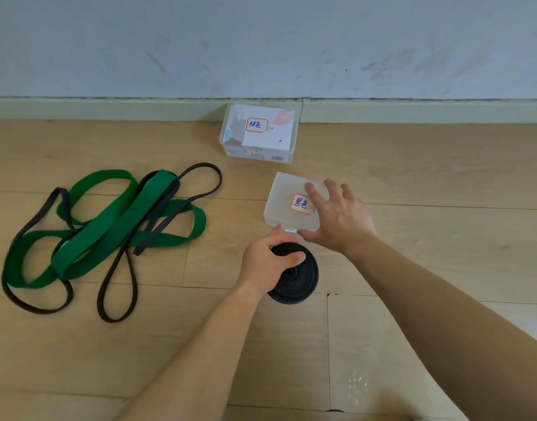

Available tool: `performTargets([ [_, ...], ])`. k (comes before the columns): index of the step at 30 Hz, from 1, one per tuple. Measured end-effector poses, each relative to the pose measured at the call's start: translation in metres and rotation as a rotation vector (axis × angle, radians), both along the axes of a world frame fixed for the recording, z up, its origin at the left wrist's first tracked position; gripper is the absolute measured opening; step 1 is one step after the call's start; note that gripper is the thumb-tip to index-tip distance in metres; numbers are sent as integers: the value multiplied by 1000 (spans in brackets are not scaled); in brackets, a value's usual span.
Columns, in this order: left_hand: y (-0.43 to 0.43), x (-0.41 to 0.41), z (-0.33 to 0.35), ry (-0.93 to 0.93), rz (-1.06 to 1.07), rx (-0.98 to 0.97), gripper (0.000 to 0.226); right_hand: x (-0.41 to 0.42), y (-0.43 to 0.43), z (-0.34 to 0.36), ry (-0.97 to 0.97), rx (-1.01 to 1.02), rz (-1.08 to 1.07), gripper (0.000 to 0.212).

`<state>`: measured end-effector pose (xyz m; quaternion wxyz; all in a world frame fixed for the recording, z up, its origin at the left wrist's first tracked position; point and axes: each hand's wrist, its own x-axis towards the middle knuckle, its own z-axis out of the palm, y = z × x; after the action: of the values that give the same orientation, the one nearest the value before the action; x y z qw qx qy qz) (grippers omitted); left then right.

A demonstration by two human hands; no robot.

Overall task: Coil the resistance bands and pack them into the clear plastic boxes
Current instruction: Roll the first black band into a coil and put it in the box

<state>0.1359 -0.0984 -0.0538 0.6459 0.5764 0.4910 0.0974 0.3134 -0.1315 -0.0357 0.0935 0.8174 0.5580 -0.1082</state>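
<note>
My left hand (265,265) grips a coiled black band (297,278) that rests on the wooden floor. Just beyond it sits a frosted clear plastic box (283,197) with a red-framed label, its lid down. My right hand (337,217) lies spread over the box's right side, thumb at its near edge. A second clear box (259,133), labelled and holding paper, stands further back against the skirting board. To the left, a wide green band (109,220) and a thin dark band (118,287) lie tangled and uncoiled on the floor.
A grey wall with a pale skirting board (109,109) runs along the back. Wooden floor planks (413,165) stretch to the right of the boxes and in front of me.
</note>
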Motion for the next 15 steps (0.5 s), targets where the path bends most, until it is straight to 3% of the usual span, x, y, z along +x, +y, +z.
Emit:
performTargets([
  [9, 9, 6, -10, -200, 52, -156, 21, -2, 9, 2, 36, -19, -2, 99],
  [15, 17, 8, -10, -250, 140, -303, 27, -1, 13, 2, 69, -9, -31, 94],
])
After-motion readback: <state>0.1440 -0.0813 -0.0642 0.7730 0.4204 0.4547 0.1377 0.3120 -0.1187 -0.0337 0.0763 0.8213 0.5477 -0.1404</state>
